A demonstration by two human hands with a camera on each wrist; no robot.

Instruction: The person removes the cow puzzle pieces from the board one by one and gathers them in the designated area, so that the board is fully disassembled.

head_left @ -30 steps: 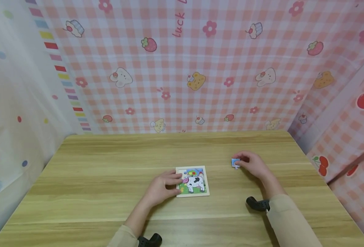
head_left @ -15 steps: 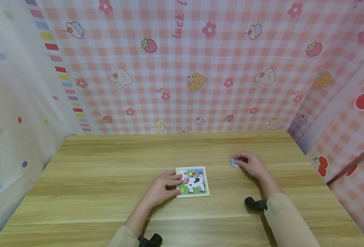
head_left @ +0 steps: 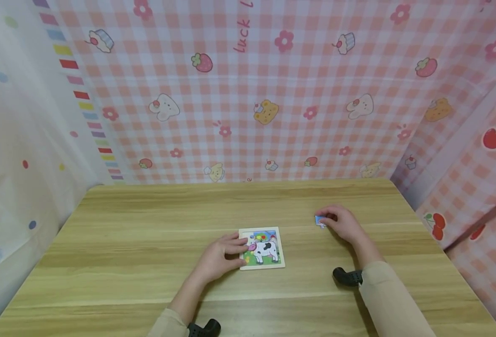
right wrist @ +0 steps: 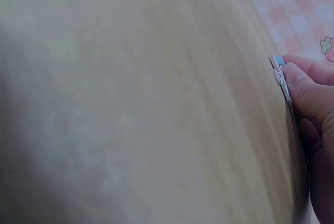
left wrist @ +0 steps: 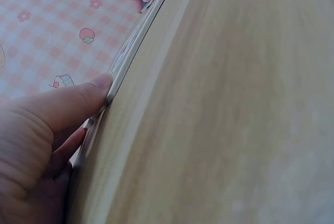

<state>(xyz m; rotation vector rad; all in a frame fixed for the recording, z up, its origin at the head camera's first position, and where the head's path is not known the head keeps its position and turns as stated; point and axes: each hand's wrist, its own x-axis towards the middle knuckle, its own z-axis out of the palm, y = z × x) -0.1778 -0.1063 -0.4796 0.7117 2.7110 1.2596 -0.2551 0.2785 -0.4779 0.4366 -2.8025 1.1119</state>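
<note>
A small square wooden jigsaw puzzle with a cow picture lies on the table in the head view. Its upper left part shows bare tray. My left hand holds the puzzle's left side, fingers on the upper part and thumb by the lower left corner. In the left wrist view, the thumb lies against the frame's edge. To the right and farther back, my right hand pinches a blue puzzle piece by its right side. The right wrist view shows this piece edge-on between thumb and fingers, close to the tabletop.
The wooden table reaches back to a pink checked cloth. White dotted cloth hangs at the left, cherry-patterned cloth at the right. Black wrist mounts sit at both sleeves.
The right hand and the blue piece have shifted very slightly, with the piece turned a little. My left hand and the puzzle stay in place.
</note>
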